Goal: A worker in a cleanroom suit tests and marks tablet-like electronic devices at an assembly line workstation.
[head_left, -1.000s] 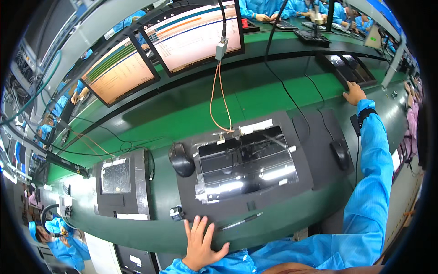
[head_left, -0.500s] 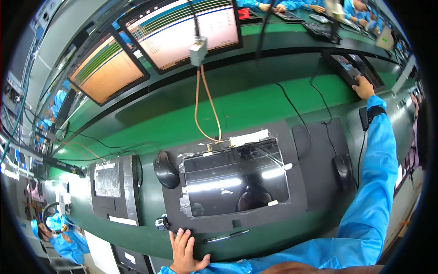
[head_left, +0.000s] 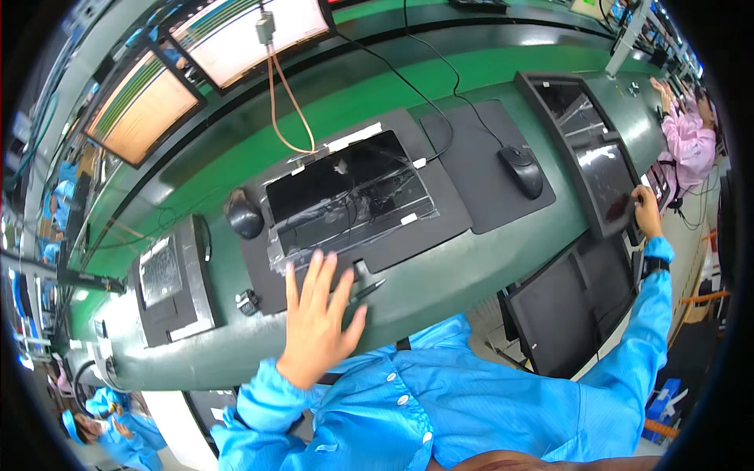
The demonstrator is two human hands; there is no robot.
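My right hand [head_left: 649, 210] is at the near right corner of a black tray [head_left: 567, 158], with its fingers curled over the rim. Glossy dark panels [head_left: 606, 177] lie in the tray's two compartments. My left hand [head_left: 318, 326] is open with fingers spread, above the bench's front edge and holding nothing. Close to its fingertips is the lower edge of a dark mat [head_left: 452, 228], where a glossy black screen panel [head_left: 345, 184] lies under clear film. Beside the fingers lies a pen [head_left: 367, 290], partly hidden by the hand.
Black computer mice sit left [head_left: 244, 213] and right [head_left: 521, 171] of the screen panel. A looped orange cable [head_left: 275, 102] hangs above it. Monitors [head_left: 141, 106] stand at the back left. Below the bench are black trays [head_left: 561, 314]. A person in pink [head_left: 689, 145] is at far right.
My view has swung right and down. The right hand has gone from the tray's inside to its near right rim, and the tray appears nearer. My left hand has risen from the bench edge.
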